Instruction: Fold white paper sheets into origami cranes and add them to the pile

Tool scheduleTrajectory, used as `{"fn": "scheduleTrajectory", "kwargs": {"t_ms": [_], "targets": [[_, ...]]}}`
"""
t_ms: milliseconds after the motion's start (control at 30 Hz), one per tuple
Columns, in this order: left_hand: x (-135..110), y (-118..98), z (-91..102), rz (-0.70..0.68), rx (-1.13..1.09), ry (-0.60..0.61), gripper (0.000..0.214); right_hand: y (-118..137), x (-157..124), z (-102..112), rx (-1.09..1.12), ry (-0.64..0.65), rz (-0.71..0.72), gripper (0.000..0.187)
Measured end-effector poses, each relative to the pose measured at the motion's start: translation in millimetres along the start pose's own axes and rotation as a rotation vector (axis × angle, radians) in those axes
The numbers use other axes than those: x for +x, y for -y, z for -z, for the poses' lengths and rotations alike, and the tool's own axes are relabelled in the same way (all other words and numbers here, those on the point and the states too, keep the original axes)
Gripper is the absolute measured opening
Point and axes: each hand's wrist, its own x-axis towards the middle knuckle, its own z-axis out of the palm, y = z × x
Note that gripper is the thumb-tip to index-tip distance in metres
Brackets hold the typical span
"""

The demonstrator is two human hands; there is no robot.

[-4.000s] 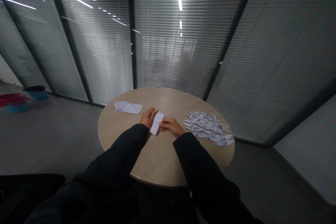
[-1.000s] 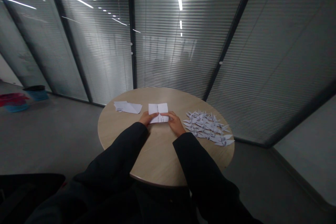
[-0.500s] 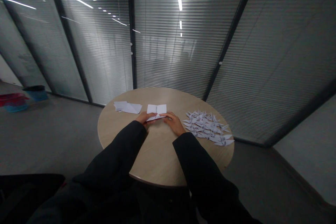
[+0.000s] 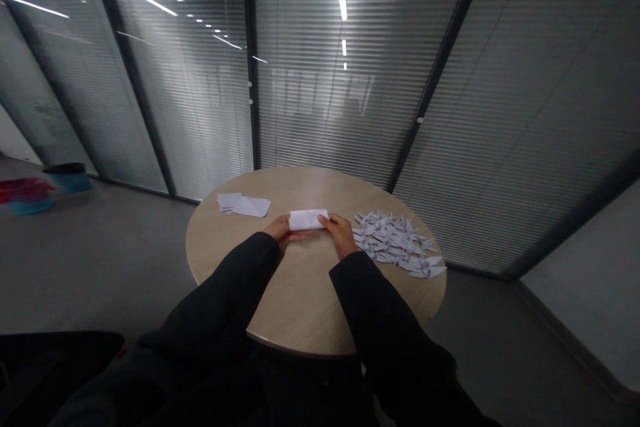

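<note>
Both my hands hold one folded sheet of white paper [image 4: 304,219] over the middle of the round table. It shows as a narrow rectangle, its long side running left to right. My left hand [image 4: 281,229] grips its left end, with fingers reaching beneath the near edge. At the right end my right hand [image 4: 340,232] has its thumb on top of the paper and its other fingers partly hidden. Beyond my right hand lies a pile of folded paper cranes [image 4: 393,243]. Flat white paper sheets [image 4: 244,205] lie overlapping to the left of my hands.
The light wood table [image 4: 300,320] has a curved edge close to my body. Behind it stands a glass partition with blinds [image 4: 330,113]. A blue bin [image 4: 70,178] and a blue tub with a red bag [image 4: 27,195] are on the floor at far left.
The paper has gone from opened out, with a crease across its middle, to a closed narrow rectangle. It has shifted slightly right, and my hands now hold its two ends.
</note>
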Motion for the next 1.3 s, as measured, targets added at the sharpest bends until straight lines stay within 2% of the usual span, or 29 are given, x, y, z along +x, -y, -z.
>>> {"fn": "scheduleTrajectory", "kwargs": {"t_ms": [167,267,367,467,500,567,633,767,1300], "targets": [[-3.6,-1.5,-5.9,-0.012,-0.029,0.067,0.04,-3.7,4.5,1.1,0.05,-0.096,0.031,0.031],[-3.3,0.0,-8.0,-0.037,-0.095,0.125,0.05,-4.4,6.0,2.1,0.045,-0.133,0.076,0.038],[-2.4,4.1,-9.8,-0.175,-0.029,0.093,0.064,-3.7,5.3,2.9,0.01,-0.118,0.108,0.047],[-1.1,6.6,-9.9,-0.344,0.172,0.015,0.095,-3.3,4.1,3.3,-0.023,-0.093,0.129,0.051],[-0.7,6.6,-9.6,-0.388,0.24,0.007,0.1,-3.5,3.9,3.4,-0.033,-0.087,0.133,0.051],[0.0,5.8,-8.8,-0.456,0.343,-0.005,0.096,-4.2,4.2,3.6,-0.049,-0.077,0.132,0.05],[0.5,4.9,-8.2,-0.488,0.394,-0.019,0.08,-5.0,4.7,3.8,-0.063,-0.07,0.127,0.05],[1.6,5.8,-8.3,-0.492,0.361,-0.022,0.052,-4.9,4.6,3.5,-0.081,-0.059,0.119,0.048],[3.7,5.7,-7.1,-0.464,0.351,-0.077,0.047,-1.1,0.1,-0.5,-0.111,-0.045,0.115,0.034]]}}
